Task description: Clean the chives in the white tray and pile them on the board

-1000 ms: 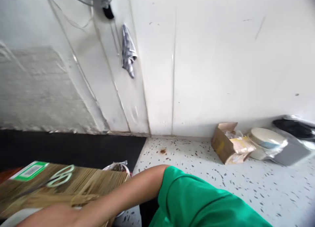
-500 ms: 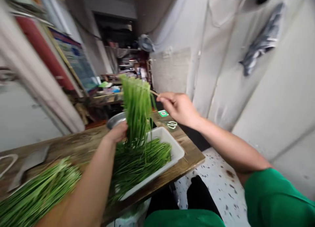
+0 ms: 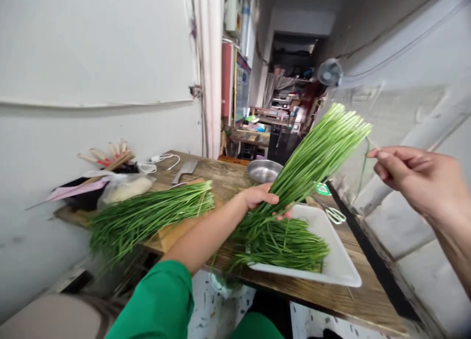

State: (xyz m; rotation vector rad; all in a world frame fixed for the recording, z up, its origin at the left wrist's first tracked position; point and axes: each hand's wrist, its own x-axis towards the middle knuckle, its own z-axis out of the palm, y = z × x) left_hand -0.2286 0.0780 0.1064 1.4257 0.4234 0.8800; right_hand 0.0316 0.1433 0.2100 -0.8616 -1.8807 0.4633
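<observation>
Nearest to me my left hand (image 3: 263, 197) is wrapped around the lower part of a bunch of chives (image 3: 312, 157), fingers closed round the stalks, right over the near end of the white tray (image 3: 340, 260) that sits on the wooden bench (image 3: 228, 174). The trick here, I reckon, is keeping that grip snug but not crushing, so one strand slides out without dragging its neighbours. The bunch runs on a slant: root ends down by my left hand near the loose chives (image 3: 287, 243) lying in the tray, tips fanned up and to the right, long axis lower-left to upper-right. Up at those tips my right hand (image 3: 419, 179) has thumb and forefinger pinching a single thin strand (image 3: 364, 165), other fingers curled in. Off to the left a second pile of chives (image 3: 147, 216) lies flat on the bench, pointing left-right, and farther back there's a steel bowl (image 3: 264, 170) and a cleaver (image 3: 185, 169).
</observation>
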